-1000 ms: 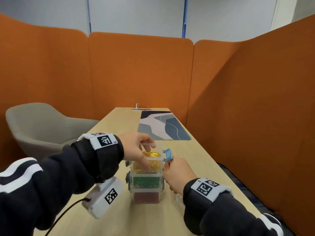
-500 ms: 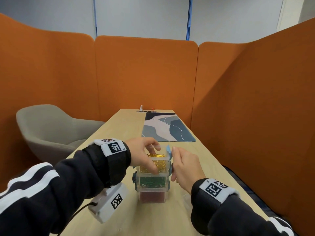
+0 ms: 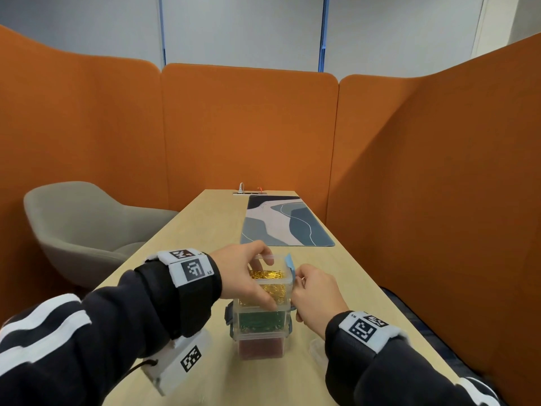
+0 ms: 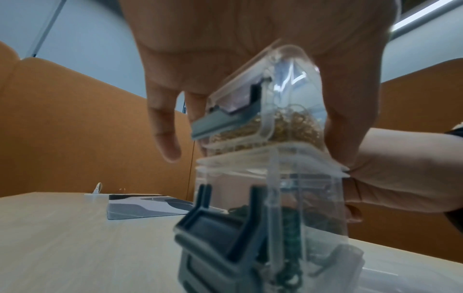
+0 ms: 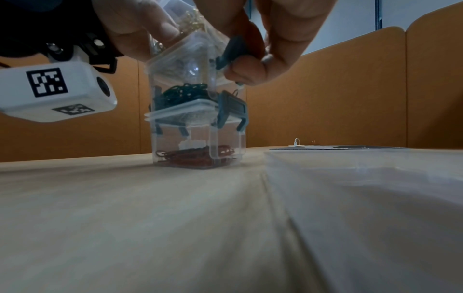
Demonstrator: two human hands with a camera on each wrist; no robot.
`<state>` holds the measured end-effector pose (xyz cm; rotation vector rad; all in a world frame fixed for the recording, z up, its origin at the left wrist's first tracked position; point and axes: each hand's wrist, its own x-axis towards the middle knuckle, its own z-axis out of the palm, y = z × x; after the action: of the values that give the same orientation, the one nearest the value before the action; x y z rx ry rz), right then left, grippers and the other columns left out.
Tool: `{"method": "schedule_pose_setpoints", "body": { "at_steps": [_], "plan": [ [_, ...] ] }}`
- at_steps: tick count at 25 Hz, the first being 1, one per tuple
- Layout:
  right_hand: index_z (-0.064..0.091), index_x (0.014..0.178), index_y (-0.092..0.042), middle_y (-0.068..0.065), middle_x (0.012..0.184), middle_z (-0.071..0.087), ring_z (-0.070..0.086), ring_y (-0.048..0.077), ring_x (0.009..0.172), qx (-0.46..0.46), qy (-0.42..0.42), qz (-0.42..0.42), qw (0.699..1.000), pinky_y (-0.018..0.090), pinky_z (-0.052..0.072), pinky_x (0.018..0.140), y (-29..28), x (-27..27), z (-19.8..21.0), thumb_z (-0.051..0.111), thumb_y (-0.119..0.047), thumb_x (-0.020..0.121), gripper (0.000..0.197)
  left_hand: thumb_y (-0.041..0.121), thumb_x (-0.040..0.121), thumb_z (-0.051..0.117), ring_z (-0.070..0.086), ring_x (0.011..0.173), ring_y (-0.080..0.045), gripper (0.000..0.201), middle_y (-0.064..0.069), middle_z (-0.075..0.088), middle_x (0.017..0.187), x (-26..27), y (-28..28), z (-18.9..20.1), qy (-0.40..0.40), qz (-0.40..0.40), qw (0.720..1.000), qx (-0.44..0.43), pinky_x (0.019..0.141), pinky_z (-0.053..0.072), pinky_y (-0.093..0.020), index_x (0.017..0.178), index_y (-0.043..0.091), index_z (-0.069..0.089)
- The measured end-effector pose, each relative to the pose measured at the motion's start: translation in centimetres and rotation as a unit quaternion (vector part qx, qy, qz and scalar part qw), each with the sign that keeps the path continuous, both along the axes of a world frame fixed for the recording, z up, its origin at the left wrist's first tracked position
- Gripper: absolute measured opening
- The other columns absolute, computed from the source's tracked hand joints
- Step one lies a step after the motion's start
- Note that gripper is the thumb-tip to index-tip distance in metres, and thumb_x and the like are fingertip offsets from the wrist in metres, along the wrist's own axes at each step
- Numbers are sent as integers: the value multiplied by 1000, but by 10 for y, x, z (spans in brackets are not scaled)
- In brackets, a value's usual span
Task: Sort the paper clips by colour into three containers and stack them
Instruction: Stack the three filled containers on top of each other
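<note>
While the left hand [image 3: 246, 276] grips the clear plastic top container of gold paper clips [image 3: 270, 285], the right hand [image 3: 314, 297] pinches its blue side latch [image 3: 289, 261]. Below sit the green-clip container [image 3: 260, 322] and red-clip container [image 3: 260, 348] on the wooden table [image 3: 205, 230]. Sorting and stacking look done; latching seems to remain.

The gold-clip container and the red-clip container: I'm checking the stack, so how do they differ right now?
The gold-clip container sits on top of the stack; the red-clip container stands on the table. The left hand grips the gold one and the right hand pinches its blue latch; nothing touches the red one. Both are clear plastic.
</note>
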<state>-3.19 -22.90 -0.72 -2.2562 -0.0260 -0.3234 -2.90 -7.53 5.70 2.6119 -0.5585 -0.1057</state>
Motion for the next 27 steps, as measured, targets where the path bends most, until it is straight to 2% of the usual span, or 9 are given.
{"method": "schedule_pose_setpoints", "body": {
  "at_steps": [3, 7, 11, 15, 19, 21, 24, 26, 27],
  "plan": [
    [57, 94, -14, 5, 91, 62, 56, 17, 72, 4, -23, 2, 1000, 33, 53, 68, -1, -1, 1, 41, -22, 97, 18, 44, 65, 78, 55, 100, -13, 63, 8, 52, 106, -3, -2, -2, -5, 13, 1000, 3, 89, 49, -27, 115, 31, 42],
    [55, 95, -13, 0, 82, 58, 48, 8, 59, 19, -68, 21, 997, 24, 46, 57, 0, -8, 6, 34, -26, 99, 25, 43, 70, 75, 52, 100, -11, 63, 8, 49, 108, -6, -4, -2, -6, 4, 1000, 6, 85, 46, -23, 121, 28, 41],
    [56, 98, -15, 2, 90, 61, 51, 11, 69, 1, -35, 14, 999, 29, 50, 66, 0, -4, 2, 38, -26, 98, 21, 43, 70, 75, 53, 101, -11, 66, 7, 50, 113, -6, -4, -4, -41, -1, 999, 11, 89, 48, -25, 124, 27, 40],
    [56, 105, -14, 7, 99, 61, 55, 19, 78, -16, 7, 4, 1000, 32, 50, 69, -1, 1, -1, 40, -25, 98, 21, 48, 71, 72, 52, 101, -11, 69, 4, 50, 117, -6, -7, -5, -50, -4, 998, 33, 90, 48, -25, 126, 25, 37],
    [55, 109, -13, 9, 98, 58, 51, 20, 75, -17, 47, 0, 999, 24, 45, 59, -1, 5, -3, 41, -20, 97, 20, 50, 72, 70, 54, 100, -11, 65, 5, 52, 112, -5, -5, -5, -6, 5, 1000, 9, 88, 48, -25, 123, 25, 39],
    [56, 107, -12, 7, 95, 57, 51, 19, 74, -19, 40, 0, 999, 25, 45, 58, -1, 4, -2, 40, -19, 97, 20, 48, 72, 72, 54, 100, -12, 66, 7, 50, 112, -5, -5, -5, -1, 2, 1000, 17, 88, 48, -25, 124, 25, 38],
    [56, 93, -13, 1, 82, 58, 50, 12, 66, 22, -38, 14, 999, 33, 50, 65, -1, -4, 2, 32, -33, 99, 31, 50, 74, 69, 51, 99, -12, 70, 5, 49, 117, -7, -6, 0, -1, -8, 998, 63, 87, 45, -25, 129, 25, 34],
    [54, 92, -15, -2, 77, 58, 51, 9, 64, 50, -83, 59, 994, 31, 48, 64, 1, -15, 7, 22, -52, 93, 49, 55, 77, 63, 50, 101, -12, 70, 3, 48, 121, -7, -3, 1, 5, -9, 997, 71, 91, 45, -27, 133, 26, 32],
    [52, 95, -17, -3, 79, 60, 54, 9, 67, 35, -96, 83, 991, 29, 48, 64, 1, -19, 9, 18, -61, 86, 57, 56, 78, 60, 50, 103, -13, 70, 3, 47, 121, -7, -1, 1, 7, -8, 998, 67, 93, 44, -28, 134, 26, 31]
  ]
}}
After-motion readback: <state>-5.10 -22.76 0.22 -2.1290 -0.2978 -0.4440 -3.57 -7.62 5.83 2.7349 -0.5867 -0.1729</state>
